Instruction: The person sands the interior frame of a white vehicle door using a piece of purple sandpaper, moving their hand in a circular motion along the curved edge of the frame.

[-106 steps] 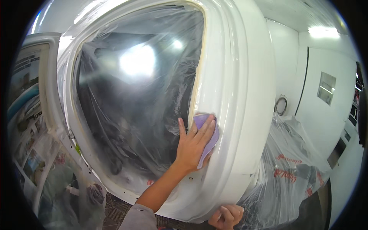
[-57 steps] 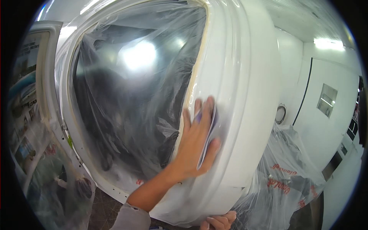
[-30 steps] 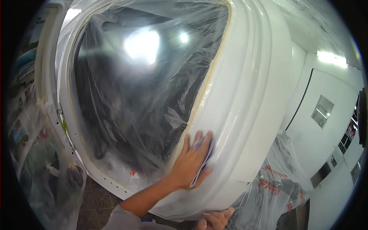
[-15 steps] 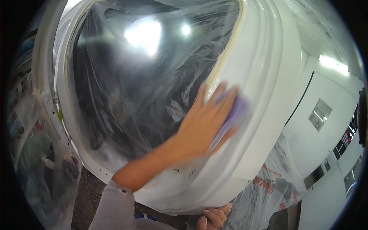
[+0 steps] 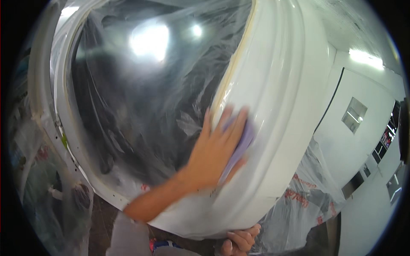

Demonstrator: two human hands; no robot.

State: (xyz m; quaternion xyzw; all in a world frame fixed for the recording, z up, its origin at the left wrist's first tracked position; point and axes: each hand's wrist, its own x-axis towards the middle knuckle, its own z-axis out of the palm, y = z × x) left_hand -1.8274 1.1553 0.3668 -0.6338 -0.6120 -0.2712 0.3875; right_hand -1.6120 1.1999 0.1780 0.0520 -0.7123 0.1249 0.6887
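My left hand (image 5: 213,151) lies with fingers spread over a thin purple pad (image 5: 244,138), holding it against the white vehicle body panel (image 5: 267,123). The pad sits just right of the masked opening, and the fingertips are slightly smeared by motion. Clear plastic film (image 5: 141,94) covers the dark opening, with a yellowish tape border (image 5: 234,68) along its right side. At the bottom, my right hand (image 5: 241,242) has its fingers curled at the panel's lower edge; its grip is partly hidden.
More clear plastic sheeting (image 5: 305,200) with red print hangs to the right of the panel. On the left stands a plastic-draped white frame (image 5: 40,85). A white wall (image 5: 363,141) with a small window and a ceiling light (image 5: 366,59) are at the right.
My left hand and the purple pad have slid down and to the left along the panel. The view has shifted slightly; my right hand stays at the lower edge.
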